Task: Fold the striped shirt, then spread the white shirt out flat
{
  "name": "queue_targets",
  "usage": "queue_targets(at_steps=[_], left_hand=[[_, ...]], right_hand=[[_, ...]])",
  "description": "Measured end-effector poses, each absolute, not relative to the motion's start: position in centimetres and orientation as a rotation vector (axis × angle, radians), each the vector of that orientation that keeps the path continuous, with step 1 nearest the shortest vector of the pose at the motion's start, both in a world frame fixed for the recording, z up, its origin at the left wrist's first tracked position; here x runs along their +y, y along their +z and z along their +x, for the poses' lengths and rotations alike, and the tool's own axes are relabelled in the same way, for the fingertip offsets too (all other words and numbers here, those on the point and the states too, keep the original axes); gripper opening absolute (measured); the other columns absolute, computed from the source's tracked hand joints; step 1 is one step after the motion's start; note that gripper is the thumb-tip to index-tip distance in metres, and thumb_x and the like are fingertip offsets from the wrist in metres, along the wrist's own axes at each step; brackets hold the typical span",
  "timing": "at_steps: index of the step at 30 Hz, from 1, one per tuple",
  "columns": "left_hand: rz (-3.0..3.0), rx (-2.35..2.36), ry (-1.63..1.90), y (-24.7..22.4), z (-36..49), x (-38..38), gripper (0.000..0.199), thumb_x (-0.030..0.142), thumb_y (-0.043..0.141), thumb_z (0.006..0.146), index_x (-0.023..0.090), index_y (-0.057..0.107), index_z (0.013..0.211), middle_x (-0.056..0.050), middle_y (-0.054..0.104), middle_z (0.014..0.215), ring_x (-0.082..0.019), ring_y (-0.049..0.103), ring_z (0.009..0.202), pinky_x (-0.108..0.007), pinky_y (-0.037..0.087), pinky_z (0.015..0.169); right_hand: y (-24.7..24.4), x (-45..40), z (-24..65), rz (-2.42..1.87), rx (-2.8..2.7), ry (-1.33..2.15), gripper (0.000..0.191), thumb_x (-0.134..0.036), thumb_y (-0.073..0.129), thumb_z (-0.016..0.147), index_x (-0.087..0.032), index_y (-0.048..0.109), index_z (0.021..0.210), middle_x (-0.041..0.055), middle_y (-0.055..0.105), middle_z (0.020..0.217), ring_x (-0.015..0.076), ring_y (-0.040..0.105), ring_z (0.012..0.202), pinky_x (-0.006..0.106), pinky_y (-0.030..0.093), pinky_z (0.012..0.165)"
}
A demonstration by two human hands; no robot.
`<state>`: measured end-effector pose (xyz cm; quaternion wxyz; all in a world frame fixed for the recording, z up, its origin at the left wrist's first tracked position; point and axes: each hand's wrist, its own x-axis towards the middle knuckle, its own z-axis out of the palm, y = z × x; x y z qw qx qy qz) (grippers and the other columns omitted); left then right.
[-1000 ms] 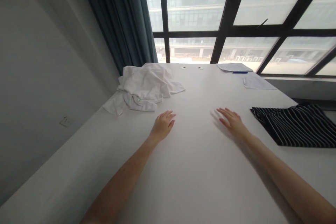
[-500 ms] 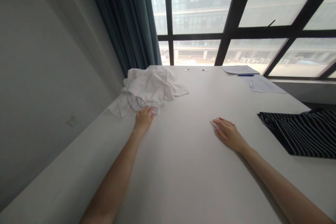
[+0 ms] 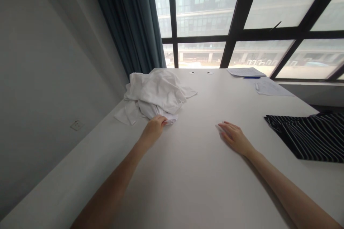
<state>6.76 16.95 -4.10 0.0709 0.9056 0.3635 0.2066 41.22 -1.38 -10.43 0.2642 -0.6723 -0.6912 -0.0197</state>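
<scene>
A crumpled white cloth (image 3: 158,91) lies in a loose heap at the far left of the white table (image 3: 188,179). My left hand (image 3: 155,127) pinches its near edge, with a small fold sticking out to the right of the fingers. The fingertips are partly hidden by the hand and the fabric. My right hand (image 3: 234,137) rests on the tabletop right of centre, fingers stretched out and holding nothing. Farther right lies a black cloth with white stripes (image 3: 314,136).
Papers (image 3: 245,72) with a blue pen (image 3: 252,77) lie at the far right, another sheet (image 3: 272,88) beside them. Two small white discs sit near the back edge. A wall with a socket (image 3: 77,125) borders the left; a blue curtain (image 3: 131,21) and windows stand behind.
My left hand has moved right and nearer, closed on the cloth's edge, and the white heap has shifted and stretched with it. My right hand has stayed in place.
</scene>
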Motion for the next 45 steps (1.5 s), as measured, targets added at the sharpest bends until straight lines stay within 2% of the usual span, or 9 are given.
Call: queue_targets(at_steps=[7,10,12,14,17,28,38,42,45], left_hand=[[2.558,0.937,0.214,-0.9,6.6,14.0,0.021,0.019,0.052,0.085,0.019,0.07,0.097,-0.005,0.072,0.098,-0.019,0.066,0.09,-0.027,0.048,0.083],[2.644,1.072,0.338,-0.8,7.2,15.8,0.027,0.021,0.049,0.088,0.019,0.069,0.106,-0.007,0.071,0.105,-0.02,0.066,0.096,-0.029,0.048,0.088],[2.813,1.196,0.546,-1.6,7.7,17.4,0.036,0.022,0.049,0.09,0.018,0.062,0.123,-0.011,0.063,0.125,-0.024,0.058,0.116,-0.035,0.041,0.101],[2.977,1.309,0.609,-3.2,7.9,19.1,0.053,0.025,0.055,0.089,0.021,0.047,0.141,-0.015,0.044,0.147,-0.03,0.037,0.137,-0.047,0.028,0.111],[3.045,1.441,0.416,-5.7,7.4,21.1,0.062,0.031,0.058,0.089,0.024,0.037,0.147,-0.016,0.028,0.156,-0.033,0.021,0.145,-0.055,0.022,0.112],[2.758,1.514,0.196,-5.7,2.9,27.5,0.055,0.033,0.048,0.088,0.032,0.043,0.143,-0.003,0.031,0.156,-0.027,0.023,0.145,-0.055,0.02,0.114],[2.929,1.601,0.332,-5.4,5.2,25.8,0.052,0.032,0.051,0.086,0.029,0.051,0.138,-0.009,0.045,0.148,-0.032,0.03,0.141,-0.059,0.012,0.113],[2.937,1.518,0.448,-4.9,7.0,25.7,0.031,0.033,0.049,0.093,0.031,0.064,0.12,-0.004,0.055,0.139,-0.028,0.034,0.138,-0.057,0.011,0.112],[2.892,1.49,0.525,-4.3,8.5,25.9,0.025,0.038,0.054,0.092,0.026,0.067,0.109,-0.005,0.06,0.132,-0.027,0.041,0.131,-0.052,0.019,0.111]], right_hand=[[-10.8,-1.4,41.3,-1.783,-1.869,-0.105,0.034,-0.033,0.045,0.094,-0.023,0.058,0.124,0.0084,0.066,0.123,0.0282,0.052,0.126,0.049,0.042,0.103],[-10.8,-1.4,41.3,-1.787,-1.876,-0.109,0.034,-0.032,0.045,0.095,-0.023,0.057,0.125,0.0084,0.066,0.123,0.0284,0.052,0.126,0.05,0.042,0.102],[-10.8,-1.4,41.3,-1.793,-1.877,-0.109,0.034,-0.032,0.044,0.095,-0.023,0.057,0.125,0.0087,0.066,0.123,0.0286,0.052,0.125,0.05,0.042,0.102],[-10.8,-1.5,41.4,-1.796,-1.876,-0.109,0.034,-0.031,0.045,0.095,-0.023,0.057,0.125,0.0093,0.066,0.123,0.0287,0.052,0.125,0.05,0.042,0.102],[-10.8,-1.5,41.4,-1.799,-1.872,-0.113,0.034,-0.031,0.045,0.094,-0.023,0.057,0.125,0.0099,0.066,0.123,0.0289,0.052,0.125,0.05,0.042,0.102],[-10.7,-1.6,41.5,-1.8,-1.874,-0.078,0.034,-0.029,0.045,0.094,-0.023,0.055,0.126,0.0087,0.065,0.125,0.0277,0.051,0.126,0.049,0.04,0.103],[-10.7,-1.4,41.4,-1.797,-1.857,-0.072,0.033,-0.029,0.045,0.093,-0.024,0.057,0.124,0.0087,0.066,0.123,0.0274,0.054,0.124,0.048,0.041,0.102],[-10.6,-1.4,41.3,-1.801,-1.848,-0.06,0.034,-0.028,0.045,0.093,-0.024,0.057,0.124,0.0086,0.066,0.124,0.0272,0.054,0.124,0.047,0.042,0.102],[-10.5,-1.4,41.3,-1.802,-1.848,-0.056,0.034,-0.028,0.045,0.093,-0.023,0.058,0.124,0.0094,0.066,0.123,0.0273,0.054,0.124,0.048,0.042,0.102]])
